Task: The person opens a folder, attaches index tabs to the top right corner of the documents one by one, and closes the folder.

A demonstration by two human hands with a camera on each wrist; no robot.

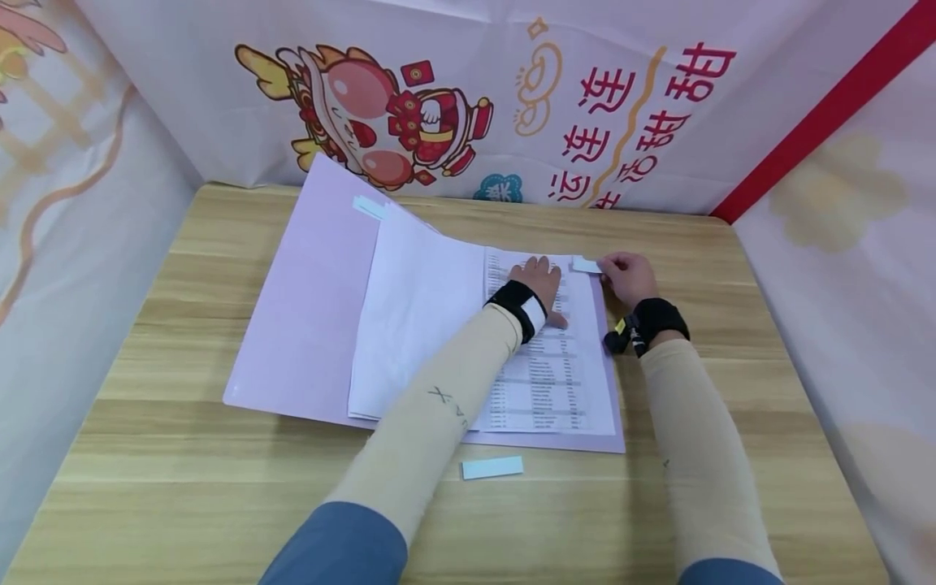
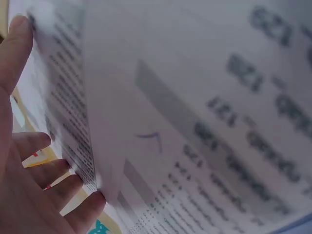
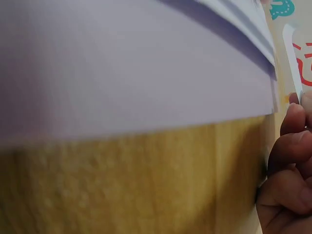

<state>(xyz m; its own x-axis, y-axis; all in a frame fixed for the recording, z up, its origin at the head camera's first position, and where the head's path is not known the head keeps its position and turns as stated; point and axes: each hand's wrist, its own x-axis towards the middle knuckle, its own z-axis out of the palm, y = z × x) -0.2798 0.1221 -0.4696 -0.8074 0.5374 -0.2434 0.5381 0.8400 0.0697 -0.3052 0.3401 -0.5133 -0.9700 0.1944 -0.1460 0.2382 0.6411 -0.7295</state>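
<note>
A lilac folder (image 1: 303,317) lies open with white sheets in it, the right-hand page (image 1: 544,390) printed in rows. My left hand (image 1: 539,286) rests on the upper part of that page with its fingers spread; in the left wrist view the hand (image 2: 41,187) has its fingers extended along the print. Thumb and finger of my right hand (image 1: 632,280) pinch the right end of a small pale strip (image 1: 584,265) at the page's top right corner. In the right wrist view, the strip (image 3: 292,63) stands up from the curled fingers (image 3: 287,146).
Another pale strip (image 1: 492,468) lies on the wooden table (image 1: 183,479) in front of the folder. A similar strip (image 1: 369,207) is at the top of the left cover, by blank white sheets (image 1: 420,317). Printed cloth (image 1: 453,32) hangs behind and at both sides.
</note>
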